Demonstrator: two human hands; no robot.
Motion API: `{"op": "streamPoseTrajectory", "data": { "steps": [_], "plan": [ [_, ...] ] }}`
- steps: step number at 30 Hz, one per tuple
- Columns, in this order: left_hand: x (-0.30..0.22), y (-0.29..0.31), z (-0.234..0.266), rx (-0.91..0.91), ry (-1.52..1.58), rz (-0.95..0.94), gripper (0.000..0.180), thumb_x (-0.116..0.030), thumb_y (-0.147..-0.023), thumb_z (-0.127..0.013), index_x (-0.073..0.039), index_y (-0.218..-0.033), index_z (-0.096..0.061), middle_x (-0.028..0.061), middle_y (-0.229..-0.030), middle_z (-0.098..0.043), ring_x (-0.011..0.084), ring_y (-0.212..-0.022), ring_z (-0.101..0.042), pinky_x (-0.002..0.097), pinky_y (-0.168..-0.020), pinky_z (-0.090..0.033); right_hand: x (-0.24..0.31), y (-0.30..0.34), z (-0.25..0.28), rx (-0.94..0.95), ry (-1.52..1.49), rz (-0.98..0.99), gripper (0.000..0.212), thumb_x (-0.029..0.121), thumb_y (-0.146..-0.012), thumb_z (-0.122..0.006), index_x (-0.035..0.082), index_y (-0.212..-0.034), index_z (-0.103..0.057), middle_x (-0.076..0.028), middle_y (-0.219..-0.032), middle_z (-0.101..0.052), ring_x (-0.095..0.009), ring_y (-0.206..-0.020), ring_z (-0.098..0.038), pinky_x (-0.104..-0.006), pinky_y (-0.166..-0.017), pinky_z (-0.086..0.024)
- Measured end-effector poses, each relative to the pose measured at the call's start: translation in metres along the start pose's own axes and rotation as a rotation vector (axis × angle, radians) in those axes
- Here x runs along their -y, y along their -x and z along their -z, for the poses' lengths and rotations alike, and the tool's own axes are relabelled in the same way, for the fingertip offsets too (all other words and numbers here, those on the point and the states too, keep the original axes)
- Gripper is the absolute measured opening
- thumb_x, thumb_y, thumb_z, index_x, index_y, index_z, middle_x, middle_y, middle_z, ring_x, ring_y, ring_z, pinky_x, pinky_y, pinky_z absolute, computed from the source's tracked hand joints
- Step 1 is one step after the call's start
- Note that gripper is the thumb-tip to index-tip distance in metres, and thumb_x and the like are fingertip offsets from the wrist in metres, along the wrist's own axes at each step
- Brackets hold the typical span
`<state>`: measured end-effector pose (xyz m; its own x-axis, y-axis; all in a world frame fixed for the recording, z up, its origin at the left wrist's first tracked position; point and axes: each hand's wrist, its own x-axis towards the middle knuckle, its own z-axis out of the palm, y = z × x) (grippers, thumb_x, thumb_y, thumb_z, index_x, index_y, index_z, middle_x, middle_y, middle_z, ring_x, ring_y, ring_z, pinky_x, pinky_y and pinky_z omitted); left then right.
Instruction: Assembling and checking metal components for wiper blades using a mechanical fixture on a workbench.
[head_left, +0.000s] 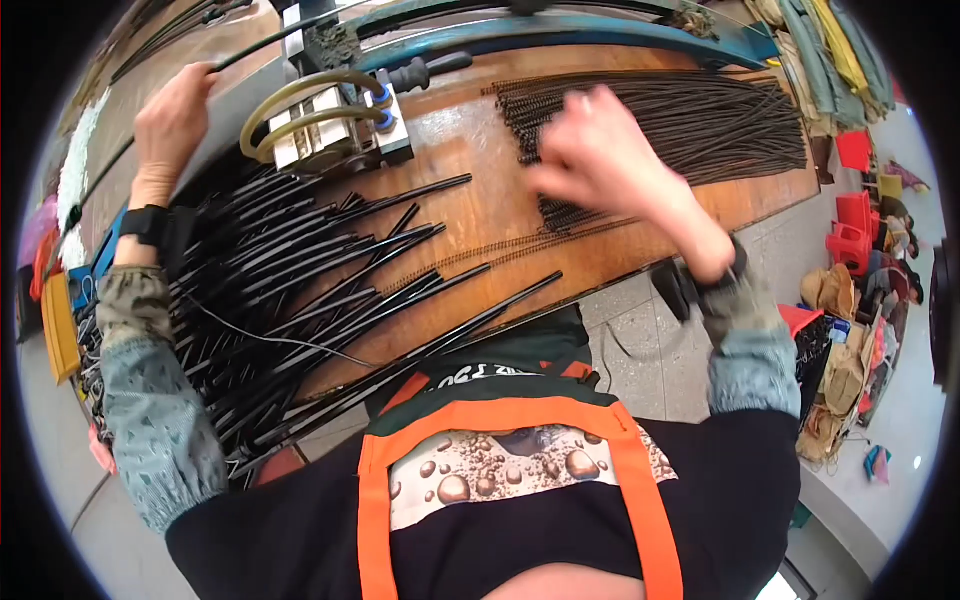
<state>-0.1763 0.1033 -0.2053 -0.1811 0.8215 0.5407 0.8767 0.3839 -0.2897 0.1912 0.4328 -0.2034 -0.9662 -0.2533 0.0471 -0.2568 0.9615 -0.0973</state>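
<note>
My left hand (172, 125), at the upper left, is closed round a thin black rod (262, 45). The rod slants up to the right, toward the top of a small clamp-like machine (335, 130) with two yellowish air hoses and blue fittings. My right hand (605, 150) is curled above the near left end of a pile of long dark coil springs (700, 120). Motion blurs its fingers, so whether anything is in them cannot be made out. Below my left hand lies a heap of black tubes (290, 240), several reaching across the wooden table (460, 130).
A few thin springs (470, 250) lie loose across the table's middle. A blue metal beam (560, 32) runs along the back. Cloth bundles (835, 50) hang at the far right. Red plastic stools (852, 225) and brown bags (830, 375) stand on the floor to the right.
</note>
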Motion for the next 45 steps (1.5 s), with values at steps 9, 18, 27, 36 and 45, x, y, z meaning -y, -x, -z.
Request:
{"op": "streamPoseTrajectory", "data": {
  "steps": [9,18,27,36,45],
  "plan": [
    [-0.068,0.011,0.091,0.426,-0.188,0.087,0.015,-0.023,-0.093,-0.055,-0.017,-0.1,-0.066,0.0009,-0.083,-0.069,0.0222,-0.077,-0.068,0.0378,-0.064,-0.05,0.078,0.067,-0.026,0.007,-0.056,0.095,0.025,0.012,-0.069,-0.071,0.01,-0.092,-0.062,-0.002,-0.078,-0.054,-0.023,-0.08,-0.052,-0.0343,-0.073,-0.04],
    [-0.27,0.109,0.172,0.402,0.219,0.339,0.014,-0.016,-0.075,-0.064,-0.011,-0.088,-0.06,0.0048,-0.087,-0.051,0.0224,-0.089,-0.051,0.0365,-0.072,-0.041,0.086,0.038,-0.042,-0.146,-0.324,0.143,0.035,-0.003,-0.068,-0.061,0.004,-0.103,-0.061,-0.01,-0.088,-0.057,-0.029,-0.084,-0.054,-0.0392,-0.075,-0.046],
    [-0.252,0.077,0.191,0.286,0.309,0.203,0.023,-0.008,-0.074,-0.061,-0.01,-0.097,-0.06,0.0025,-0.079,-0.052,0.0196,-0.075,-0.054,0.0309,-0.063,-0.047,0.064,0.061,-0.055,-0.593,-0.496,0.048,0.032,-0.005,-0.088,-0.054,0.0,-0.118,-0.063,-0.012,-0.092,-0.062,-0.025,-0.082,-0.059,-0.0342,-0.074,-0.048],
    [-0.135,-0.031,0.244,-0.06,0.067,0.042,0.031,0.006,-0.084,-0.057,-0.004,-0.113,-0.063,0.0115,-0.085,-0.057,0.03,-0.076,-0.059,0.0358,-0.069,-0.05,0.008,-0.008,-0.007,-0.626,-0.703,-0.328,0.022,0.011,-0.101,-0.054,0.002,-0.117,-0.064,-0.001,-0.086,-0.062,-0.007,-0.078,-0.055,-0.0218,-0.075,-0.047],
    [-0.031,0.002,0.232,-0.061,0.061,0.261,0.028,-0.004,-0.091,-0.06,-0.006,-0.119,-0.062,0.016,-0.087,-0.062,0.0324,-0.078,-0.061,0.0386,-0.068,-0.049,0.036,-0.203,0.032,-0.59,-0.921,0.009,0.018,0.015,-0.095,-0.063,0.005,-0.109,-0.07,-0.002,-0.088,-0.071,-0.008,-0.079,-0.06,-0.0246,-0.075,-0.05]
  ]
}}
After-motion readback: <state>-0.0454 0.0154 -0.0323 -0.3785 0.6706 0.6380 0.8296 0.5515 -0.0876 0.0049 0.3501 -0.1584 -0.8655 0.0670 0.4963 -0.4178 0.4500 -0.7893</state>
